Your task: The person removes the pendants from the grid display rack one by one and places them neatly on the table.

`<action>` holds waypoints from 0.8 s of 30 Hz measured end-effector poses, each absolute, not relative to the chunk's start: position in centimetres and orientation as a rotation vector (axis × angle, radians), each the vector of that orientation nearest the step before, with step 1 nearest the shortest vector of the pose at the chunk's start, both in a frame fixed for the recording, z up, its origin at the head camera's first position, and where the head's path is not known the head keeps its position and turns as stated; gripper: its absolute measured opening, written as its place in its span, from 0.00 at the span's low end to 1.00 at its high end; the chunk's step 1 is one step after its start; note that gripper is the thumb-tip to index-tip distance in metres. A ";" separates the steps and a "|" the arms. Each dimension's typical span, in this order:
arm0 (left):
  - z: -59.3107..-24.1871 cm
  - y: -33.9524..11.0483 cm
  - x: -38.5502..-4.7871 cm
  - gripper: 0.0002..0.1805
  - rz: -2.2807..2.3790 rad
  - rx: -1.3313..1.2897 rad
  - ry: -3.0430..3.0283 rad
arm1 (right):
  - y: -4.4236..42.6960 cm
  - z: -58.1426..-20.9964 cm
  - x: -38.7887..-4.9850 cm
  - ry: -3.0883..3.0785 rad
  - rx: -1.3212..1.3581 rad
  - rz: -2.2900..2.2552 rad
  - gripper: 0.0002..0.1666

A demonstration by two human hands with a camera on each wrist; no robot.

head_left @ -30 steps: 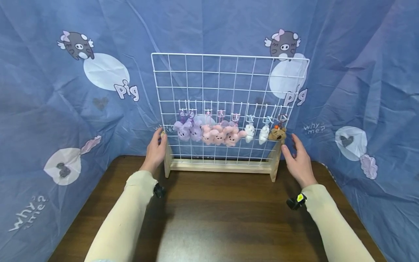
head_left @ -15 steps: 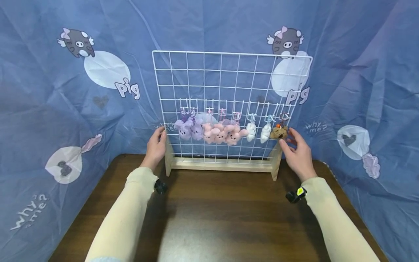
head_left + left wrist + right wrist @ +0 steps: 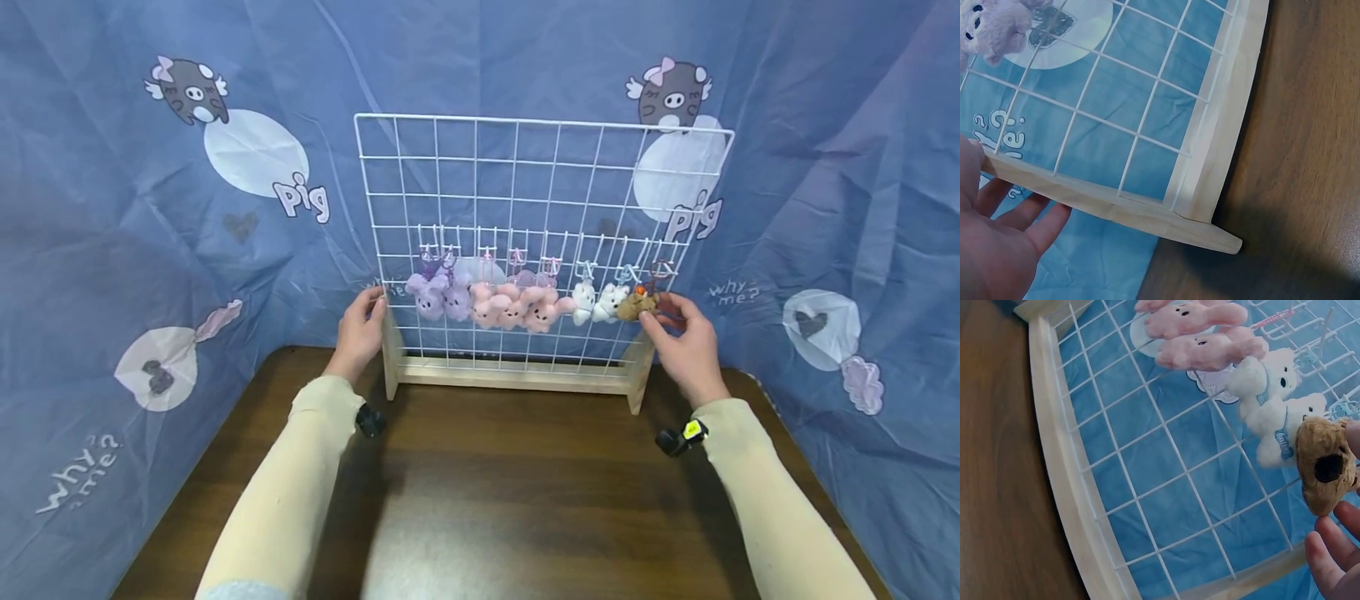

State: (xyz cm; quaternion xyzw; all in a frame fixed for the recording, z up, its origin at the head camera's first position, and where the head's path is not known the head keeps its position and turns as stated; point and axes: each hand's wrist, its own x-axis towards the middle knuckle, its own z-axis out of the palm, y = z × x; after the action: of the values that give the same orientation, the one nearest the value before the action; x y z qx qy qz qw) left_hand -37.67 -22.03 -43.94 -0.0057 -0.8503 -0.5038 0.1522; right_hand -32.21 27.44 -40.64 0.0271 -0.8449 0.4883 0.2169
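A white wire grid rack [image 3: 517, 122] stands in a wooden frame [image 3: 517, 377], with small plush keychains hung on its hooks. My left hand [image 3: 358, 337] grips the frame's left upright [image 3: 1110, 209], thumb in front and fingers behind. At the right end, my right hand [image 3: 688, 352] pinches a brown plush keychain [image 3: 1325, 465] with an orange bead on top; some of its fingers are behind the plush. Beside that toy hang two white plush keychains [image 3: 1272, 375], nearly touching it. Further left are pink plush keychains [image 3: 540, 310] and two purple plush keychains [image 3: 429, 296].
A brown wooden table [image 3: 487, 483] lies under the rack and reaches toward me. Close behind it hangs a blue cloth [image 3: 480, 67] with printed pigs, and the cloth covers both sides as well. Several short hooks stick out from the grid.
My right hand has moved left from beside the rack and taken hold of the brown plush keychain. The white plush beside it has tilted and shifted leftward. My left hand stays at the upright.
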 end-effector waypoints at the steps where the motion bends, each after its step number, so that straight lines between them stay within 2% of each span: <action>1: -43.9 -22.0 -37.7 0.22 -1.447 -0.016 -2.441 | 27.4 -40.6 -32.3 -2.333 0.065 1.365 0.34; 13: -43.8 -22.0 -37.8 0.23 -1.489 0.003 -2.451 | 27.1 -40.0 -32.5 -2.335 0.052 1.489 0.39; 24: -44.1 -22.1 -37.5 0.23 -1.531 0.001 -2.423 | 27.1 -39.5 -32.7 -2.321 0.097 1.554 0.35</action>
State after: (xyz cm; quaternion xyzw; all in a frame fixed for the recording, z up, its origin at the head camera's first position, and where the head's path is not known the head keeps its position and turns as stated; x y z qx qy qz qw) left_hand -37.52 -22.11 -44.09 0.0002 -0.8374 -0.5291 0.1371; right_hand -32.73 27.13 -39.52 0.0341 -0.8179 0.5478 0.1724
